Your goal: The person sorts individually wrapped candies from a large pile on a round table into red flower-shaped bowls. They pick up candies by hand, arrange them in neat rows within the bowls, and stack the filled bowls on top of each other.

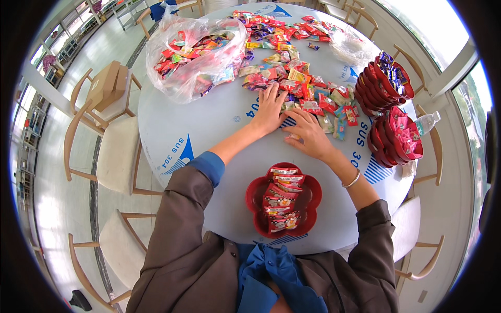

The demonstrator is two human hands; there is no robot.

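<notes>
My left hand (269,111) lies palm down at the near edge of a spread of wrapped candies (311,105), its fingertips touching a few wrappers. Close beside it, my right hand (313,137) has curved fingers, with a small pale piece partly visible by the thumb. Whether the right hand grips that piece is unclear. In front of my body sits a red flower-shaped plastic bowl (313,195). Inside it, several red-and-white candy packets (280,201) overlap in a row.
A clear plastic bag (180,82) full of candies rests at the table's (219,133) far left. Stacked red bowls (366,92) with purple-wrapped candies and more bowls (381,144) with pink packets stand right, near a plastic bottle (427,123). Crumpled clear plastic (350,47) lies behind. Wooden chairs (117,160) surround the table.
</notes>
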